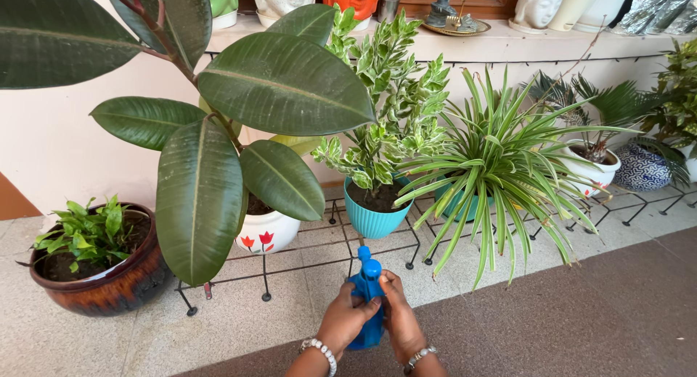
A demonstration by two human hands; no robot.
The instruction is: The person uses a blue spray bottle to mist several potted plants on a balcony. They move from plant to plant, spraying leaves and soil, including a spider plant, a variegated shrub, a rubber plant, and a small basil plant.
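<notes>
At the bottom centre of the frame both hands wrap a blue spray bottle (367,293), held upright with its nozzle cap pointing up: the left hand (345,319) closes round its left side with the thumb across the front, the right hand (399,319) closes on its right side, and each wrist wears a beaded bracelet. Beneath them lie a brown floor strip and pale speckled tiles. Just beyond the bottle a black wire stand (305,264) carries a teal pot (374,217) with a variegated plant (388,108), a white pot (267,230) painted with red flowers, and, right of centre, a spider plant (501,159) hiding most of its own teal pot. A rubber plant (218,108) with broad dark leaves fills the upper left. At lower left a glazed brown bowl (109,282) holds a small green plant. Farther right stand a white pot and a blue patterned pot (642,170). Along the top, a ledge (523,46) bears head-shaped planters and a small figurine
</notes>
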